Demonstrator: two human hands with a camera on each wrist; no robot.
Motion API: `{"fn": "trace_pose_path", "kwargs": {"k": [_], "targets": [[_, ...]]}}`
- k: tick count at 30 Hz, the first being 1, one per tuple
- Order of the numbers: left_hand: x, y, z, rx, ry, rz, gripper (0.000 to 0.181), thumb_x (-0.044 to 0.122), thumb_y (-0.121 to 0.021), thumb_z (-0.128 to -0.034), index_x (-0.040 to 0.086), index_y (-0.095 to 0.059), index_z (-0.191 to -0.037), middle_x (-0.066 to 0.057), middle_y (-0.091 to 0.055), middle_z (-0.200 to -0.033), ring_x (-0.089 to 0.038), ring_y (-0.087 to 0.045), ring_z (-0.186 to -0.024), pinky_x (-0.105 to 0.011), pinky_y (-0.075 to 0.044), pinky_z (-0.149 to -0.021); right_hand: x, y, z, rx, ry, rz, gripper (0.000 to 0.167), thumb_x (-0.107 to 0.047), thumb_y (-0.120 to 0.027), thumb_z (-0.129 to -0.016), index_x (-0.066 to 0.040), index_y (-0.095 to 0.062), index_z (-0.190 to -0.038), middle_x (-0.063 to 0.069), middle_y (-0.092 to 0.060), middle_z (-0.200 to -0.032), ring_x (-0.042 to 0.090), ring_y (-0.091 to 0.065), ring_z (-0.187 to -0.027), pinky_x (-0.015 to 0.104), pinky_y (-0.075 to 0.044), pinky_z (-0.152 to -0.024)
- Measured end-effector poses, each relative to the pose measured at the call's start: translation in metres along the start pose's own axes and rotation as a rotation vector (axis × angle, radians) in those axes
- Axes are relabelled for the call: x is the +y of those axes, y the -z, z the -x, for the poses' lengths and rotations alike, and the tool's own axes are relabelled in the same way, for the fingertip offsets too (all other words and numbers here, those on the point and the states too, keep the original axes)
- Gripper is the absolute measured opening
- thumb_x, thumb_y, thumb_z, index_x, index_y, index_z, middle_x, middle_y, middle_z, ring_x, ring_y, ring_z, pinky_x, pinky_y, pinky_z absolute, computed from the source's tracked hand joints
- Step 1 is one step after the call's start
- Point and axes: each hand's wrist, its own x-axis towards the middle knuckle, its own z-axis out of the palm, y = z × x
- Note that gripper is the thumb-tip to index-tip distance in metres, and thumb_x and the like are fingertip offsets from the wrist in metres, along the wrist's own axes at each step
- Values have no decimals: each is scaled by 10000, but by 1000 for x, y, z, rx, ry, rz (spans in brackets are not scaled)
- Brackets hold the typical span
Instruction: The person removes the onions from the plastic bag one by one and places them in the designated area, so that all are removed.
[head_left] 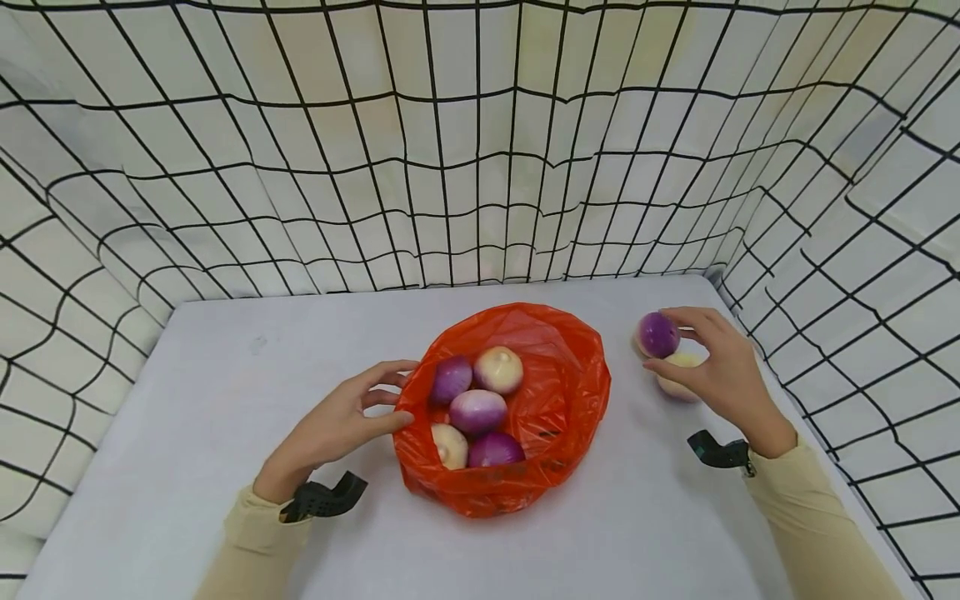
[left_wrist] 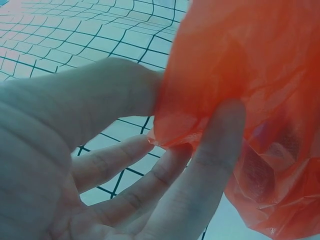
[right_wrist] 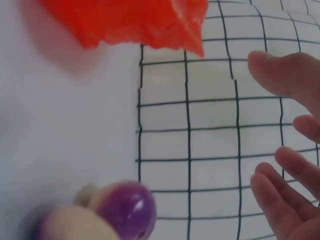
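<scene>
The red plastic bag (head_left: pixel 566 400) sits with its mouth open upward on a white tabletop (head_left: pixel 210 375). Beyond it, a black wire grid (head_left: pixel 513 89) rises behind the table's far side, with a pale backing (head_left: pixel 456 58) showing through the squares; more of the grid stands left and right of the bag.

Inside the bag, toward its left side, lie five onions: a cream onion (head_left: pixel 498 370), a purple onion (head_left: pixel 452 381), a purple-and-white onion (head_left: pixel 478 412), a second cream onion (head_left: pixel 451 447) and a deep purple onion (head_left: pixel 497 450).

At the bag's left rim, the left hand (head_left: pixel 341 421) lightly pinches the plastic between thumb and fingers. Right of the bag, the right hand (head_left: pixel 716 358) has its thumb and fingers parted and grips nothing; its fingertips are close to two onions on the tabletop, a glossy purple one (head_left: pixel 657 335) and a pale one (head_left: pixel 679 385) lying against it. Both forearms wear beige sleeves (head_left: pixel 817 517), and a black wrist device (head_left: pixel 326 498) sits at each wrist.

The far table edge runs behind the bag, and the right edge passes just beyond the right hand, close to the grid. A strip of tabletop separates the bag from the two outside onions; the broadest stretch lies left of the bag, with more in front of it.
</scene>
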Motion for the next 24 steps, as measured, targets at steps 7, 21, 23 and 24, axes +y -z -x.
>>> {"fn": "trace_pose_path", "kwargs": {"k": [7, 21, 23, 24], "targets": [[-1, 0, 1, 4, -9, 5, 627, 301, -744, -957, 210, -481, -1519, -183, -558, -1449, -364, -637, -1255, -430, -636, -931, -17, -11, -18, -13, 50, -6, 754, -101, -983, -658, -106, -659, -1339, 108, -671, -1259, 232, -661, -1090, -58, -375, -940], [-2, -2, 0, -1, 5, 20, 598, 296, -735, -959, 211, -499, -1502, -150, -566, -1462, -340, -631, -1257, -483, -611, -981, -57, -46, -54, -102, 32, -171, 691, -123, -918, -773, -120, -618, -1396, 91, -644, -1335, 293, -676, -1172, 287, -587, -1008], [-2, -2, 1, -2, 12, 21, 605, 302, -736, -956, 215, -496, -1504, -141, -567, -1466, -342, -624, -1266, -483, -610, -983, -61, -52, -59, -109, 46, -208, 687, -111, -919, -768, -109, -621, -1387, 92, -646, -1325, 282, -674, -1173, 435, -579, -997], [-2, -2, 1, -2, 13, 24, 606, 302, -736, -956, 215, -495, -1505, -139, -566, -1468, -343, -621, -1269, -485, -610, -984, -64, -55, -61, -114, 51, -220, 683, -112, -918, -769, -117, -623, -1385, 91, -647, -1323, 272, -677, -1170, 432, -578, -998]]}}
